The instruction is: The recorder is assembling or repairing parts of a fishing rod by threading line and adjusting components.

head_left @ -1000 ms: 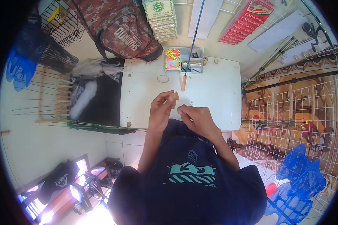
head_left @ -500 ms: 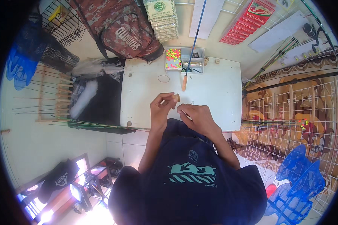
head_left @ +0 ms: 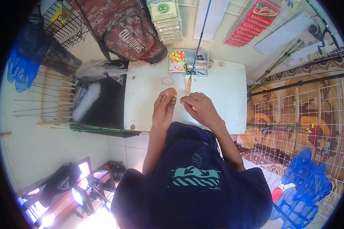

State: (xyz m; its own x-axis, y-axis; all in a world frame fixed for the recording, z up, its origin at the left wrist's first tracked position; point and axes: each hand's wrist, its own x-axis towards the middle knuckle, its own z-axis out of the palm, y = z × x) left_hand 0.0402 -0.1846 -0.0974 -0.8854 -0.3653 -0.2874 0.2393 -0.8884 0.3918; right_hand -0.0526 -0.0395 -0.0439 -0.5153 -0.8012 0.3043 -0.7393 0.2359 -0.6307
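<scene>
My left hand (head_left: 162, 110) is closed round a small tan spool-like piece (head_left: 172, 92), held up over the white table (head_left: 227, 95). Just right of it, my right hand (head_left: 200, 108) has its fingers bent and pinched; what they hold, if anything, is too small to make out. Beyond my hands lie a thin loop (head_left: 167, 81) and the cork handle (head_left: 189, 86) of a blue rod, which rests across a divided box (head_left: 197, 73). The box's left compartment holds yellow and pink small pieces (head_left: 177, 60).
A camouflage backpack (head_left: 122, 34) and stacked packets (head_left: 164, 19) hang behind. Small tan rings (head_left: 222, 63) lie at the back right of the table. Rods on wooden racks (head_left: 65, 99) stand left; a wire grid (head_left: 290, 110) and blue nets (head_left: 302, 171) are right.
Both my hands have moved up the picture, farther over the table. My left hand still holds the tan piece, now lifted nearer the loop.
</scene>
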